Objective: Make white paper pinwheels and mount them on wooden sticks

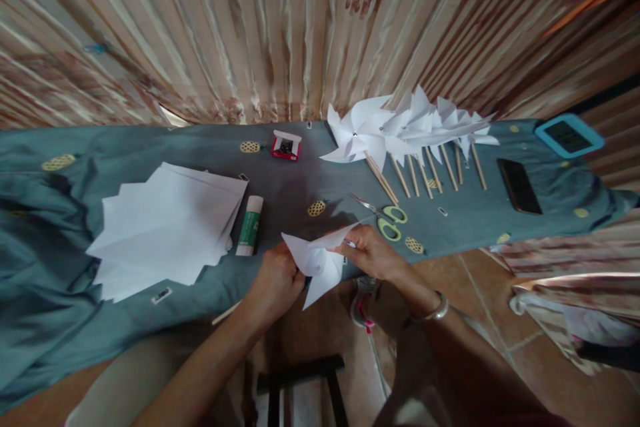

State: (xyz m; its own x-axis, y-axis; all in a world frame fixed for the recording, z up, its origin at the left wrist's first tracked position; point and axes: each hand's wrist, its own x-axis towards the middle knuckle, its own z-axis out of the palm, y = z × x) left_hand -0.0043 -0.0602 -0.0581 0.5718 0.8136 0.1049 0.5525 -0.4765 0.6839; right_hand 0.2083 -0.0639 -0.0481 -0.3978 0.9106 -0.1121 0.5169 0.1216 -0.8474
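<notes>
Between my hands, at the near edge of the cloth, is a white paper pinwheel point(320, 260) with pointed blades. My left hand point(281, 277) is closed on its left side, the fingertips partly hidden behind the paper. On the right, my right hand point(373, 252) pinches a blade between thumb and fingers. Green-handled scissors point(391, 221) lie just beyond my right hand, their blades pointing left. A glue stick point(249, 227) with a white cap lies left of the pinwheel. Part of a thin wooden stick point(226, 313) shows beside my left forearm.
White paper sheets point(165, 230) are stacked unevenly at left. An open red box point(287, 146) of small dark items stands farther back. Several pinwheels on sticks point(400, 127) overlap at back right, near a phone point(519, 185) and a blue-framed device point(569, 135). A curtain point(280, 33) hangs behind.
</notes>
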